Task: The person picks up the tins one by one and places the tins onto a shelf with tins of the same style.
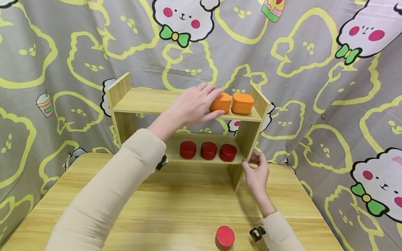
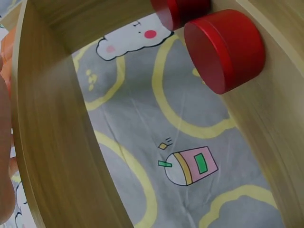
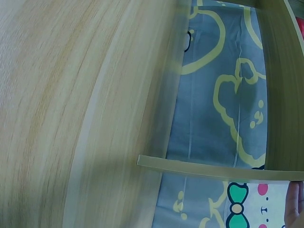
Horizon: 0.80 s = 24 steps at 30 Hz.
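A two-tier wooden shelf (image 1: 148,100) stands on the table. On its upper board are two orange boxes with rounded corners. My left hand (image 1: 196,104) reaches up and grips the left orange box (image 1: 222,103), thumb in front and fingers over its far side, hiding part of it. The right orange box (image 1: 243,103) sits beside it, near the end panel. My right hand (image 1: 257,171) holds the shelf's right side panel at the lower board's height. In the right wrist view only a bit of its fingers (image 3: 293,204) shows, at the panel's edge.
Three round red tins (image 1: 188,150) stand in a row on the lower board; two of these red tins (image 2: 225,52) show in the left wrist view. Another red tin (image 1: 224,237) is on the table (image 1: 170,221) near the front. A patterned curtain (image 1: 290,77) hangs behind.
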Motion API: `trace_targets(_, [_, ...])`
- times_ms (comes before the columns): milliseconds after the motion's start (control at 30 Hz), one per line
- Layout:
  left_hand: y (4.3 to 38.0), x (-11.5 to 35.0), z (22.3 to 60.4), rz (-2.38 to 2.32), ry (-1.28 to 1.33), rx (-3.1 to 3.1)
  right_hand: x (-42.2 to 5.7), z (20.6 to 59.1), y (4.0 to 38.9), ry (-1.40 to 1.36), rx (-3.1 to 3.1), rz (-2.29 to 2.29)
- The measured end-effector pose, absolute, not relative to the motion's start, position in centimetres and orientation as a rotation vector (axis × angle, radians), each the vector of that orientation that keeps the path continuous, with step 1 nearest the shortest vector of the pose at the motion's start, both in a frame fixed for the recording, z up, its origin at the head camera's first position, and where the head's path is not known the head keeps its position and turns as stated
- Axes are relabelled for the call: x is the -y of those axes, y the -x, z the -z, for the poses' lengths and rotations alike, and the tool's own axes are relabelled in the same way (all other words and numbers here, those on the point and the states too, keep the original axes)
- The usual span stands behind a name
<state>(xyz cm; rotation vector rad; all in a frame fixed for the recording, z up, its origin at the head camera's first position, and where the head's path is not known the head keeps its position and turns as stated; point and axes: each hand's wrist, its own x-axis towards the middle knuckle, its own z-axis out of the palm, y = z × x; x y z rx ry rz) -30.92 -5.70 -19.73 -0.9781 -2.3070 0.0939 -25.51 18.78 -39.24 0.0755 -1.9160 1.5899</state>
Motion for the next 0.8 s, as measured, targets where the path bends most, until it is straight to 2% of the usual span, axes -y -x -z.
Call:
trace_targets(433, [28.8, 8.1, 21.6, -0.001, 1.045, 2.075, -20.0, 42.0, 28.2, -0.037, 1.917, -1.591])
trace_targets(800, [26.6, 9.7, 23.7, 0.05, 1.073, 1.913, -20.3, 42.4, 28.3, -0.047, 1.921, -1.583])
